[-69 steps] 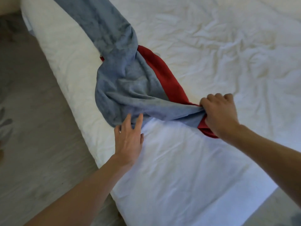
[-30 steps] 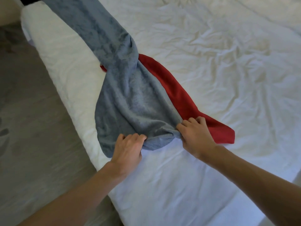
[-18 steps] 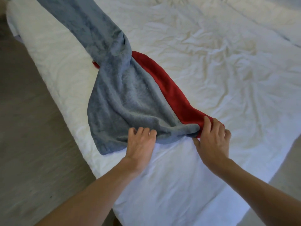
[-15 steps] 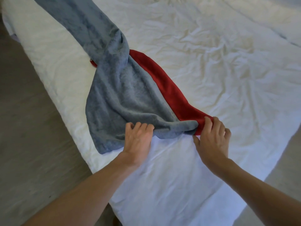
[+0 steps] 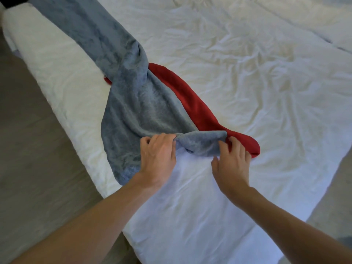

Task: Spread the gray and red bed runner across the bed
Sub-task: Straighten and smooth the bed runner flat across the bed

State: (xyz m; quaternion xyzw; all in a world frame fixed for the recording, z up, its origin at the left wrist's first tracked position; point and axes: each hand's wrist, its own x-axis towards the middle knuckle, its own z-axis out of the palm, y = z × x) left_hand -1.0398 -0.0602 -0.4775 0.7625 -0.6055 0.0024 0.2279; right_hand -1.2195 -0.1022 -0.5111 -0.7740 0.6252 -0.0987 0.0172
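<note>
Here, floor (image 5: 34, 149) borders the white bed (image 5: 266, 92) on the left. The twisted gray and red bed runner (image 5: 144, 111) lies along that edge. The left hand (image 5: 158, 157) fingers clutch its gray hem; the right hand (image 5: 232, 161) fingers pinch the gray corner beside the red.

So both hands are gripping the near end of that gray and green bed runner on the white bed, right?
Not quite. The head view shows the bed runner is gray and red, not green: a red side shows along its right edge. The rest holds: the left hand and right hand both grip its near end on the white bed.
</note>
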